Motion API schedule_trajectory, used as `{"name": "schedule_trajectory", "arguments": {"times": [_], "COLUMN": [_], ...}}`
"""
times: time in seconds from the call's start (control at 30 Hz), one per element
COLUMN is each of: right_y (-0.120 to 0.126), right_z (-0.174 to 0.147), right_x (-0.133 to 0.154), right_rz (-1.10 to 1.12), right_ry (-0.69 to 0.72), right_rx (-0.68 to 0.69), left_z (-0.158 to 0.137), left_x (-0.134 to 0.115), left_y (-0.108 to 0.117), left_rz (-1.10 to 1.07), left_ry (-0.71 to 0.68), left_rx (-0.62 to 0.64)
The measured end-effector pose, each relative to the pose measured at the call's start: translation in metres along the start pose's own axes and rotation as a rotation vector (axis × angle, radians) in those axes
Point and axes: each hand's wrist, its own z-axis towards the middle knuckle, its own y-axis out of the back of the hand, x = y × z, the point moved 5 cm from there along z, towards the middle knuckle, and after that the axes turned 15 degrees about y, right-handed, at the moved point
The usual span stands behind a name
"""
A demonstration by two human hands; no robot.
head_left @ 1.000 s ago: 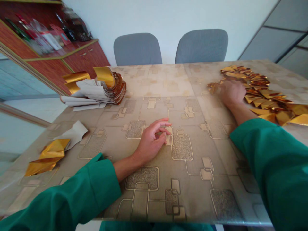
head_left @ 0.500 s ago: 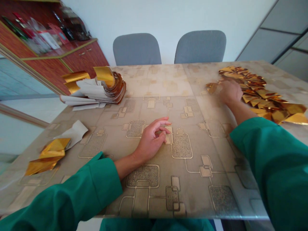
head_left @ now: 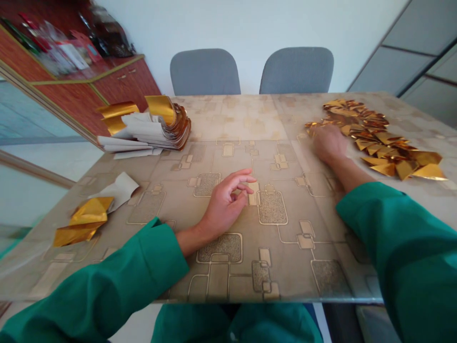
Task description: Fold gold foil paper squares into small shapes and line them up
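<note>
Right hand (head_left: 330,143): at the left edge of the heap of folded gold foil papers (head_left: 385,139), on the far right of the table (head_left: 246,119); fingers hidden and blurred, grip cannot be determined. Left hand (head_left: 228,202): half-open, fingers loosely curled, nothing visible in it. Risk noted: the folded pieces overlap loosely, so a knuckle or dragging sleeve could topple or flatten them. The foil stack (head_left: 159,131) at far left (edges uneven, sheets fanned out) could likewise slide apart if bumped.
</note>
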Motion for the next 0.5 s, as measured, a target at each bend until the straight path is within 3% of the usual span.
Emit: {"name": "schedule_trajectory", "arguments": {"times": [0.37,0.5], "right_y": [-0.006,-0.004], "right_z": [-0.003,-0.011], "right_x": [-0.006,-0.010], "right_rz": [-0.017,-0.033], "right_ry": [-0.112,-0.078], "right_rx": [0.022,-0.003], "left_z": [-0.025,-0.034], "left_x": [-0.013,-0.018], "left_y": [0.052,0.069], "left_rz": [-0.050,-0.041], "left_ry": [0.032,0.035], "left_rx": [-0.123,-0.196]}}
